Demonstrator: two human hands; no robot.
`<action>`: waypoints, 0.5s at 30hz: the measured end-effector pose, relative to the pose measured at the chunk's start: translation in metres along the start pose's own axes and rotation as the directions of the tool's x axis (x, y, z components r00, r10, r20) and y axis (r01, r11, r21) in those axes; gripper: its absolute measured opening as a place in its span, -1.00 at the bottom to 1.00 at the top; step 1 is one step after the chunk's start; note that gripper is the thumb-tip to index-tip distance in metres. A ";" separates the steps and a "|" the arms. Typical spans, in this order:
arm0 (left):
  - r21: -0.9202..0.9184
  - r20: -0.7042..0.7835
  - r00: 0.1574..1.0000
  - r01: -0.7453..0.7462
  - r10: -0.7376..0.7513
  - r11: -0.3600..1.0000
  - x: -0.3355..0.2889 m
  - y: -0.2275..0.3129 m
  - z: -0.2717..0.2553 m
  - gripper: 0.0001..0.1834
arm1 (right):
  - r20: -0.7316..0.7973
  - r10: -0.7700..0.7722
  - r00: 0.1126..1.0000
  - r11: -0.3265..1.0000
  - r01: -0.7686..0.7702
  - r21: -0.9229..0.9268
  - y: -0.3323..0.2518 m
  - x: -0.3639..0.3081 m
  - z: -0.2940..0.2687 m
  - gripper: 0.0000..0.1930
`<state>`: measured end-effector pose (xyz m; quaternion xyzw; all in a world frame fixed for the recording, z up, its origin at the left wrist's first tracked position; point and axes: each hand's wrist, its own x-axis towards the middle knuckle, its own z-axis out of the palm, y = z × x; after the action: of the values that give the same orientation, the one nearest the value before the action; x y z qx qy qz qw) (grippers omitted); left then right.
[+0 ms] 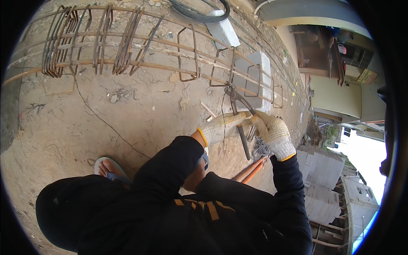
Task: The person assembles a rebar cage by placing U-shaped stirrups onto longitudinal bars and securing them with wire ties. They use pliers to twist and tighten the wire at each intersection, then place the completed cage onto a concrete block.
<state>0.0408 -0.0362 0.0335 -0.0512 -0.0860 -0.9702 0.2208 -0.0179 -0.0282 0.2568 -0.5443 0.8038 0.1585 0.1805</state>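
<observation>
Both my hands wear white knitted gloves with yellow cuffs. A pair of long-handled pincers (234, 101) has its jaws at a rusty square stirrup (232, 68), where it crosses a lower bar of the rebar cage (163, 68). My right hand (274, 132) is closed round one handle. Across the other handle lies my left hand (223, 126), its fingers closed there and partly hidden; that handle's dark end sticks out below. A thin tie wire (224, 104) hangs down beside the jaws.
Bunched stirrups (59, 42) sit along the cage's left part. Pale concrete blocks (254, 70) (223, 32) stand under and behind its right end, near a coil of black wire (199, 17). Orange-brown bars (250, 170) and a bundle of wire (260, 149) lie by my right arm.
</observation>
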 end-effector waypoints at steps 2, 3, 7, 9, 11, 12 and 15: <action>0.105 -0.066 0.998 0.000 0.007 0.994 0.003 -0.003 -0.004 -0.54 | 0.095 0.033 0.995 0.994 -0.043 0.102 0.007 -0.001 0.012 -0.55; 0.170 -0.097 0.995 0.006 0.011 0.985 0.004 -0.004 -0.005 -0.53 | 0.142 -0.016 0.990 0.931 -0.037 0.363 0.010 -0.002 0.018 -0.52; 0.398 -0.132 0.987 -0.035 0.095 0.917 -0.003 -0.002 -0.006 -0.49 | 0.416 -0.054 0.908 0.408 -0.360 0.839 0.020 -0.004 0.029 -0.39; 0.472 -0.135 0.986 -0.022 0.096 0.881 -0.008 0.005 -0.003 -0.45 | 0.430 -0.141 0.892 0.341 -0.364 0.867 0.022 -0.004 0.030 -0.38; 0.595 -0.140 0.989 0.047 0.046 0.803 -0.013 0.018 0.000 -0.39 | 0.436 -0.142 0.889 0.399 -0.352 0.847 0.021 -0.003 0.029 -0.41; 0.675 -0.146 0.989 0.104 -0.006 0.730 -0.015 0.028 -0.001 -0.35 | 0.424 -0.150 0.893 0.417 -0.332 0.846 0.020 -0.003 0.028 -0.42; 0.872 -0.352 0.910 0.234 0.219 0.429 -0.021 0.063 -0.007 -0.47 | 0.424 -0.103 0.900 0.433 -0.343 0.834 0.016 -0.006 0.026 -0.45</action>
<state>0.0867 -0.0847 0.0325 0.2821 -0.5422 -0.7598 0.2219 -0.0278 -0.0058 0.2377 -0.2584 0.7439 -0.1657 0.5936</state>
